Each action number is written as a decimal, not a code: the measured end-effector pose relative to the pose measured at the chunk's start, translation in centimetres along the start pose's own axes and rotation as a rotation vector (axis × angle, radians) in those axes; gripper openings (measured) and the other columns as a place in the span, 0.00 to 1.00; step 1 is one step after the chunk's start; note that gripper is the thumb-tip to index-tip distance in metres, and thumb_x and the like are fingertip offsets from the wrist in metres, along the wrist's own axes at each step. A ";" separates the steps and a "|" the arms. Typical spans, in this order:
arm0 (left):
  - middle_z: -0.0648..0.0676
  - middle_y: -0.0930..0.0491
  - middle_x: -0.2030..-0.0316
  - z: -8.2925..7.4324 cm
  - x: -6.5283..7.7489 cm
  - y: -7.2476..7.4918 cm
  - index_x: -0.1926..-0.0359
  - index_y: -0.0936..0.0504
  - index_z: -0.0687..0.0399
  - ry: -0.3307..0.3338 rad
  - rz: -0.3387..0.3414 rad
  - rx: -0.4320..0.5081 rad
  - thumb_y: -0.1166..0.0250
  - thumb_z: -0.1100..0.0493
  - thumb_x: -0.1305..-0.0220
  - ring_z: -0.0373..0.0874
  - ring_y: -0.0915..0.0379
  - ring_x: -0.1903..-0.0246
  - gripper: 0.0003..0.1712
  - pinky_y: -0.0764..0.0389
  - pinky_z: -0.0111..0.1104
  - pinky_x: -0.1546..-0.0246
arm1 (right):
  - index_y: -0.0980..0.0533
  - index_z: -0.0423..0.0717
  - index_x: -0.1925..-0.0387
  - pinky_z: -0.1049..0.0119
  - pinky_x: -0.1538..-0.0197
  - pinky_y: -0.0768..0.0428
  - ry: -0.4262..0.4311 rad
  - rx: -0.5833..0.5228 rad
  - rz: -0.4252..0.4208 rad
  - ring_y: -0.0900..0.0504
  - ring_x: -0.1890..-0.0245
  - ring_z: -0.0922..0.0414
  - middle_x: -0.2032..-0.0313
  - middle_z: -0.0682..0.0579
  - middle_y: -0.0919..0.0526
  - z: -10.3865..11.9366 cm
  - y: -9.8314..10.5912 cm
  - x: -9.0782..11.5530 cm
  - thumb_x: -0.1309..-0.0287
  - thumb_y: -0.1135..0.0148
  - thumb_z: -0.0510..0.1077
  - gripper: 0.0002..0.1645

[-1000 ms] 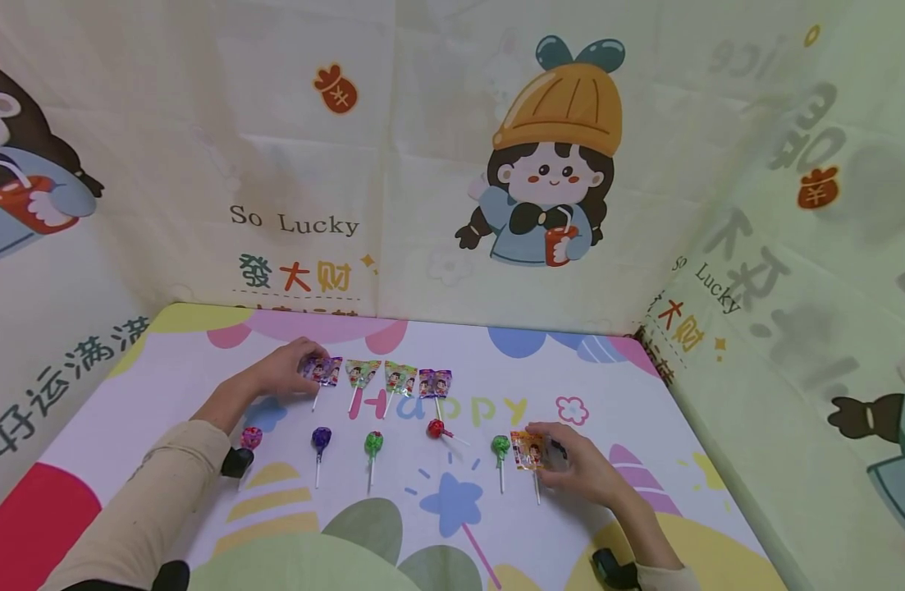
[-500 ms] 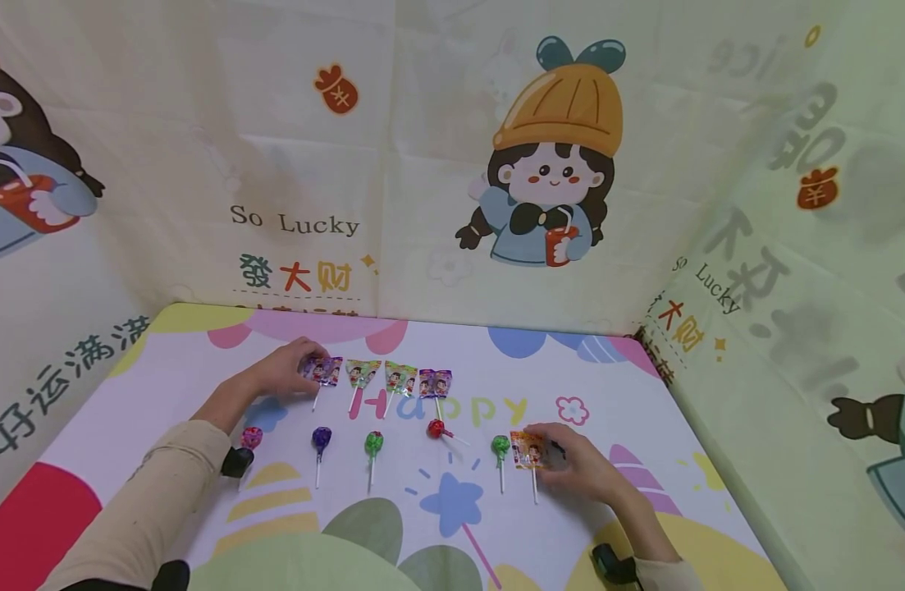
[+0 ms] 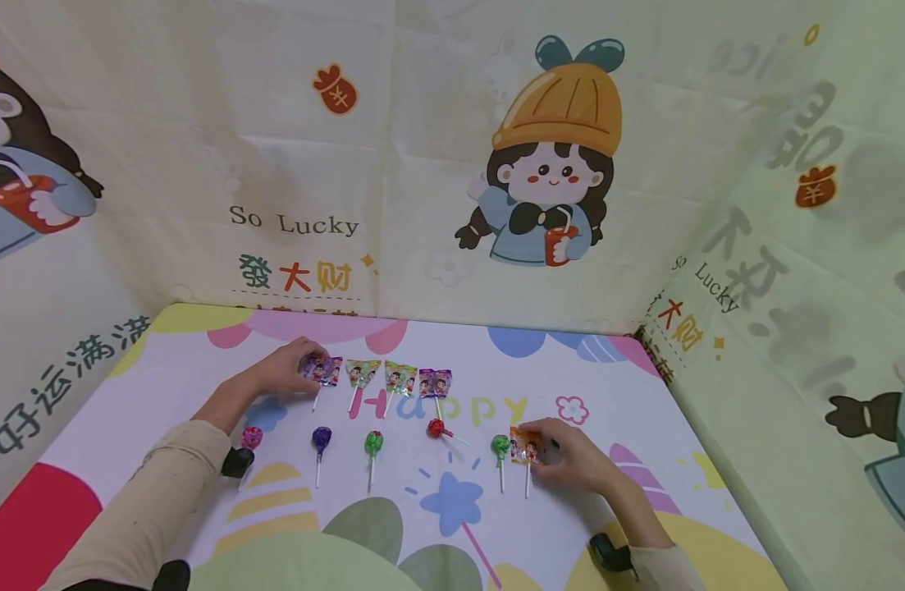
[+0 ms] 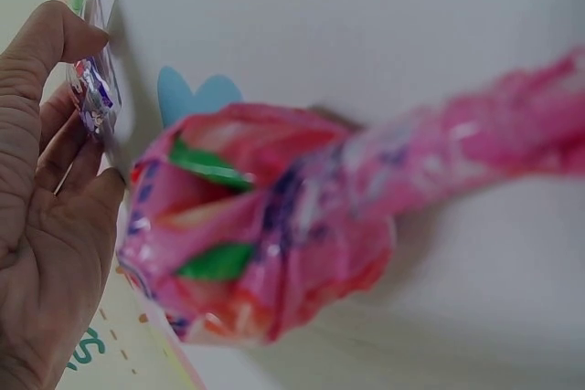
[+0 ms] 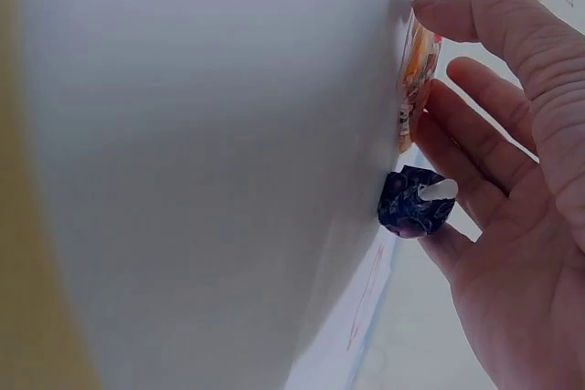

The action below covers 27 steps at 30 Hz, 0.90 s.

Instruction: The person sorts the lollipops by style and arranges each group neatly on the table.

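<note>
My left hand (image 3: 285,369) holds a flat purple-wrapped lollipop (image 3: 326,371) by its left edge, at the left end of the back row. In the left wrist view its thumb and fingers lie on either side of that wrapper (image 4: 94,98). On the right, my right hand (image 3: 573,460) grips a flat orange-wrapped lollipop (image 3: 524,446), its white stick pointing down toward me. A dark blue round lollipop (image 5: 413,203) sits against the lower fingers of this hand, mostly hidden in the head view. Just left of the orange wrapper lies a green round lollipop (image 3: 500,447).
The back row continues with two green flat lollipops (image 3: 362,374) and another purple one (image 3: 435,383). In front lie a pink round lollipop (image 3: 251,437) beneath the left forearm, a dark purple one (image 3: 321,439), a green one (image 3: 374,443) and a red one (image 3: 436,428). Printed cloth walls surround the table.
My right hand has shifted slightly left with the orange-wrapped lollipop, whose stick has swung a little left. My left hand has stayed where it was.
</note>
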<state>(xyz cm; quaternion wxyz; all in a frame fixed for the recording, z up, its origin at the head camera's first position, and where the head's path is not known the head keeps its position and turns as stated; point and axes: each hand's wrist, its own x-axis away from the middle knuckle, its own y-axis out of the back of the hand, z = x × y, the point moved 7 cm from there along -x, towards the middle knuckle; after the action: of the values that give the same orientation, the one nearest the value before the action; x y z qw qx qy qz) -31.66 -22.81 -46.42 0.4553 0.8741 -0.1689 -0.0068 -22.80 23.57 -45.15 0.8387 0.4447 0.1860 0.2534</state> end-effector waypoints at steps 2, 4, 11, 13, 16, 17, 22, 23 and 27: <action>0.66 0.31 0.38 0.0 0.0 0.0 0.35 0.27 0.62 -0.003 -0.001 0.001 0.25 0.56 0.43 0.65 0.34 0.38 0.37 0.34 0.61 0.33 | 0.23 0.41 0.38 0.51 0.38 0.23 -0.012 0.005 0.002 0.21 0.45 0.49 0.43 0.48 0.18 -0.1 0.1 -0.1 0.49 0.24 0.36 0.34; 0.66 0.31 0.38 0.0 0.0 0.1 0.35 0.27 0.62 -0.009 -0.004 0.001 0.24 0.56 0.43 0.65 0.34 0.38 0.37 0.34 0.61 0.33 | 0.23 0.41 0.38 0.49 0.37 0.23 -0.025 0.012 0.004 0.21 0.44 0.49 0.42 0.48 0.18 -0.1 0.1 -0.2 0.49 0.25 0.37 0.34; 0.66 0.31 0.38 0.3 0.0 0.0 0.36 0.27 0.61 -0.007 -0.010 -0.002 0.24 0.55 0.43 0.65 0.34 0.38 0.37 0.34 0.62 0.33 | 0.23 0.41 0.39 0.43 0.37 0.24 -0.064 0.046 -0.004 0.21 0.42 0.47 0.42 0.48 0.18 -0.2 0.1 -0.4 0.50 0.27 0.35 0.33; 0.66 0.31 0.37 0.4 0.0 -0.1 0.36 0.27 0.61 -0.003 -0.011 -0.001 0.24 0.55 0.43 0.65 0.34 0.37 0.37 0.34 0.61 0.33 | 0.23 0.42 0.38 0.43 0.36 0.25 -0.087 0.047 0.000 0.22 0.41 0.47 0.42 0.48 0.18 -0.2 0.1 -0.4 0.50 0.26 0.36 0.34; 0.66 0.31 0.38 0.3 0.0 -0.1 0.36 0.27 0.61 -0.007 -0.009 -0.007 0.24 0.55 0.43 0.65 0.34 0.38 0.37 0.34 0.61 0.33 | 0.23 0.42 0.38 0.43 0.35 0.25 -0.105 0.047 0.012 0.22 0.40 0.47 0.41 0.48 0.18 -0.2 0.0 -0.5 0.52 0.24 0.37 0.36; 0.66 0.31 0.38 0.3 0.0 0.0 0.36 0.27 0.61 -0.007 -0.010 -0.008 0.24 0.55 0.43 0.65 0.34 0.38 0.37 0.34 0.61 0.33 | 0.23 0.42 0.38 0.43 0.35 0.25 -0.105 0.048 0.016 0.22 0.40 0.47 0.41 0.48 0.19 -0.2 -0.1 -0.5 0.52 0.24 0.38 0.37; 0.66 0.31 0.38 0.1 0.0 0.0 0.35 0.27 0.62 -0.009 -0.006 -0.008 0.24 0.55 0.43 0.65 0.34 0.38 0.37 0.34 0.62 0.33 | 0.23 0.42 0.37 0.44 0.36 0.25 -0.094 0.059 0.004 0.22 0.41 0.49 0.41 0.49 0.18 0.1 0.0 -0.5 0.54 0.23 0.39 0.38; 0.66 0.31 0.38 0.1 0.0 0.1 0.35 0.27 0.62 -0.007 -0.004 -0.006 0.24 0.55 0.42 0.65 0.34 0.38 0.37 0.34 0.62 0.33 | 0.23 0.42 0.38 0.44 0.37 0.24 -0.085 0.069 -0.003 0.21 0.42 0.49 0.42 0.49 0.18 0.1 0.1 -0.5 0.54 0.23 0.39 0.38; 0.67 0.32 0.38 0.0 0.1 0.2 0.35 0.27 0.62 -0.002 -0.001 -0.004 0.24 0.55 0.42 0.66 0.34 0.37 0.37 0.35 0.62 0.33 | 0.23 0.40 0.38 0.46 0.39 0.22 -0.047 0.096 -0.016 0.20 0.45 0.50 0.45 0.50 0.16 0.4 0.0 -0.8 0.54 0.23 0.38 0.37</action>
<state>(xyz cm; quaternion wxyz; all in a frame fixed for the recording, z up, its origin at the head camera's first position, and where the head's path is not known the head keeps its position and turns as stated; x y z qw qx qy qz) -31.57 -22.93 -46.21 0.4568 0.8733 -0.1691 -0.0083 -23.23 22.85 -44.83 0.8226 0.4888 0.1817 0.2267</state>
